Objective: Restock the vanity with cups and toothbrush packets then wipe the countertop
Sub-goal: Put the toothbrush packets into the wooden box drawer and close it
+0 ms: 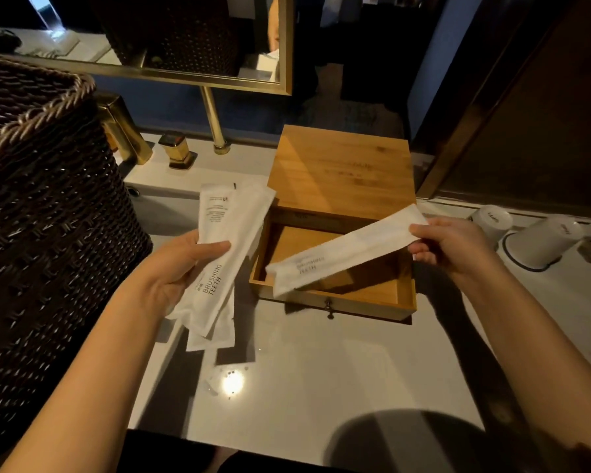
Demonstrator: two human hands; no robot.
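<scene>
My left hand (181, 264) grips a small stack of white toothbrush packets (226, 240) printed "BRUSHING TEETH", held above the white countertop (321, 370). My right hand (451, 244) pinches one end of a single white packet (342, 249), which slants down over the pulled-out drawer (335, 298) of a bamboo box (342, 169). The drawer's visible floor is bare wood. Two white cups (543, 244) stand upside down at the right on the counter.
A tall dark wicker basket (41, 213) fills the left side. Gold faucet fittings (178, 151) and a sink edge lie behind my left hand. A gold-framed mirror (191, 63) hangs above. A dark wooden door stands at the far right.
</scene>
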